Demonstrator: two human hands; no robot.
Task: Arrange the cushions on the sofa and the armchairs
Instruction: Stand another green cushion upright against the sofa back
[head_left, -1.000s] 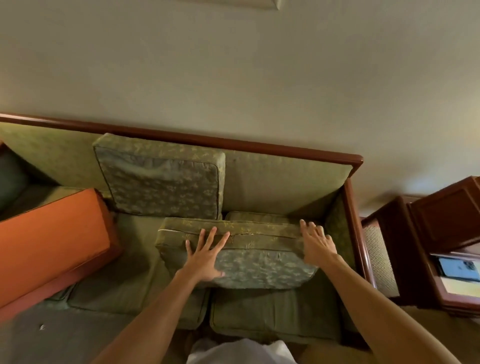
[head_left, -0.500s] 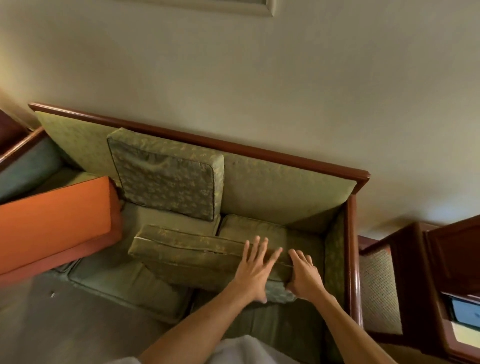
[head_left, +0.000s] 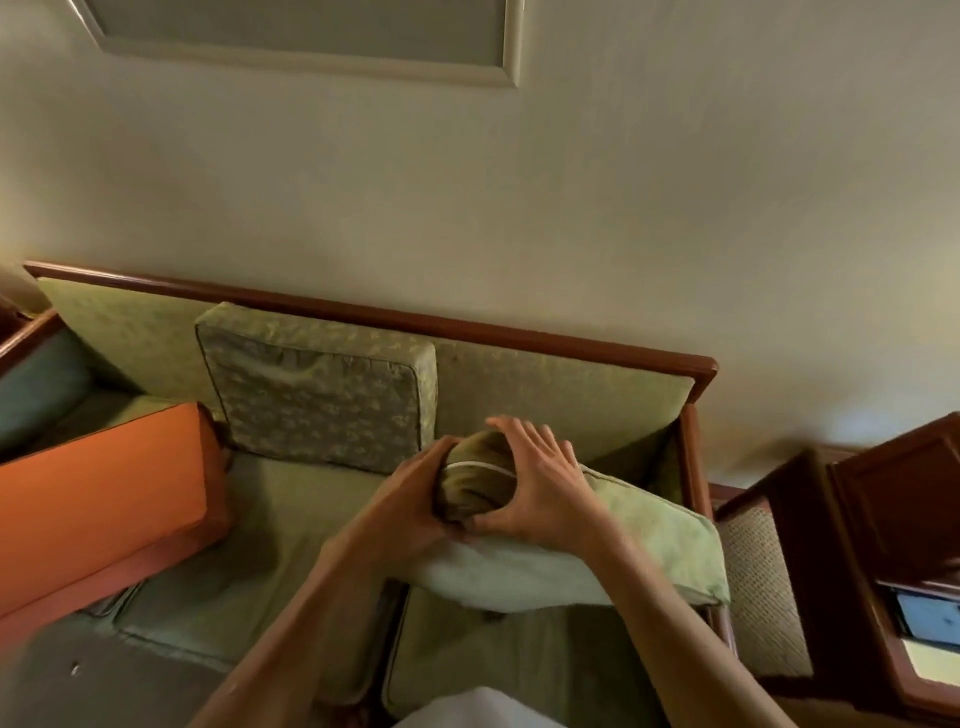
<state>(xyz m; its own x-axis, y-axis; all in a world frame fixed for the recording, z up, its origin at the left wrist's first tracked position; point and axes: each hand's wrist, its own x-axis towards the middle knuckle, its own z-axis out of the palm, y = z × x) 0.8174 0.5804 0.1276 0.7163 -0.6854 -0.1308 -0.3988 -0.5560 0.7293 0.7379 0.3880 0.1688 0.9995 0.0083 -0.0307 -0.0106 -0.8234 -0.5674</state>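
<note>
A green patterned cushion (head_left: 649, 551) is lifted over the right seat of the wood-framed sofa (head_left: 571, 345), tilted with its pale face up. My left hand (head_left: 415, 499) and my right hand (head_left: 540, 483) both squeeze its near left corner, which bunches between them. A second green patterned cushion (head_left: 322, 389) stands upright against the sofa's backrest, left of the middle. An orange cushion (head_left: 98, 499) leans on the left part of the sofa.
Dark wooden furniture (head_left: 893, 519) with a woven side panel (head_left: 758, 582) stands right of the sofa. A pale wall with a framed panel (head_left: 311, 36) rises behind. Another upholstered seat (head_left: 36, 384) shows at far left.
Both hands slid from the cushion's front edge to one end and gripped it. The cushion, flat on the seat before, has turned and lifted over the right seat.
</note>
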